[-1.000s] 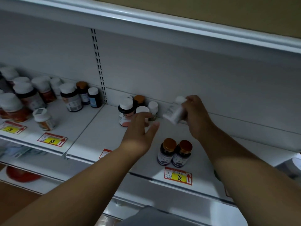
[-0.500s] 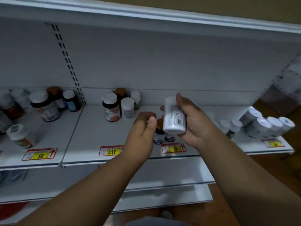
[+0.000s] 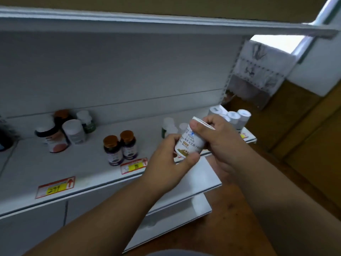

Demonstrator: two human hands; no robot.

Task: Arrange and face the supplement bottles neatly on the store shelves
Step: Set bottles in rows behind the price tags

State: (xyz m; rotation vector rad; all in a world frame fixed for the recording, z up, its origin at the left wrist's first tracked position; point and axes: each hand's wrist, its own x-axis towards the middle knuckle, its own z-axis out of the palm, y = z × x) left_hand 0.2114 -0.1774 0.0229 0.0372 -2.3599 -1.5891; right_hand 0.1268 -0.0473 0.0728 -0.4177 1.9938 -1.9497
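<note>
White supplement bottle (image 3: pixel 191 140), tilted, held off the shelf (image 3: pixel 83 163) in front of its front edge toward the right end. Left hand (image 3: pixel 169 163) grips its base; right hand (image 3: pixel 219 139) pinches its cap. Two amber-capped bottles (image 3: pixel 120 148) stand near the front edge.

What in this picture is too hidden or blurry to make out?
- White bottle: head view, label print too blurred to read; left hand and right hand cover its sides.
- Price tag below the two orange-capped bottles: digits smeared.
- Dark object: cut off by the left edge.
</note>
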